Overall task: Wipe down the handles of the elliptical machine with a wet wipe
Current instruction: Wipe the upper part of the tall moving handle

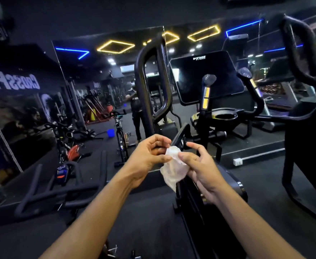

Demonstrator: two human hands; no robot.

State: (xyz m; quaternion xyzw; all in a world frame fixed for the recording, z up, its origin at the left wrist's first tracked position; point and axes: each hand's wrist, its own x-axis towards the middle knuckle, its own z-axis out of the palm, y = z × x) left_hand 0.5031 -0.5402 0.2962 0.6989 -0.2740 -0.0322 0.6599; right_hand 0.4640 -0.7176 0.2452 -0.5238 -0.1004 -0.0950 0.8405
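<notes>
A crumpled white wet wipe hangs between my two hands at the centre of the view. My left hand pinches its upper edge, and my right hand grips its right side. Both hands are in front of the black elliptical machine. Its tall looped left handle rises above my hands, apart from them. The looped right handle stands at the upper right. Two short inner grips with yellow pads flank the dark console screen.
A black cup-holder tray sits under the console. A mirror wall behind reflects spin bikes, a blue bucket and a standing person. Black handlebars of another bike lie at lower left. A dark machine frame stands at right.
</notes>
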